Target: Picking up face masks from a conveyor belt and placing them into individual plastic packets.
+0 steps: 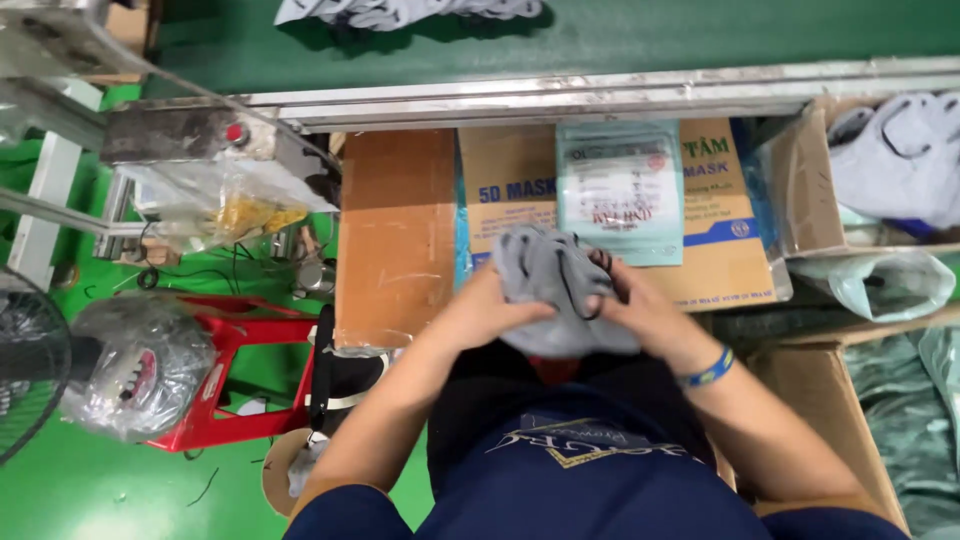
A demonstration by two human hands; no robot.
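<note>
The stack of grey face masks point(560, 290) sits between both hands, held over the person's lap, just in front of a flat cardboard box point(610, 215). The fabric is soft, light grey and bunched, with folds running across its upper face. A thin black ear loop curves over the right half of the stack, and more dark loop shows at the upper right edge. The lower part hangs in a rounded fold toward the dark blue shirt.

The left hand point(485, 310) is closed on the stack's left edge, fingers curled into the cloth. The right hand point(640, 305) is closed on the right edge, fingertips pressed into the fabric beside the black loop. A blue wristband point(708, 370) circles the right wrist.

A sealed pale green packet point(620, 190) lies flat on the cardboard box, just beyond the masks. A plain brown carton point(395, 235) lies touching the box on its left. To the right, an open carton point(800, 180) holds more grey masks point(900, 150). A metal rail point(600, 90) borders a green conveyor belt point(600, 40) at the top. At lower left, a red plastic stool point(240, 370) stands on the green floor, with a plastic-wrapped bundle point(140, 365) on it.
</note>
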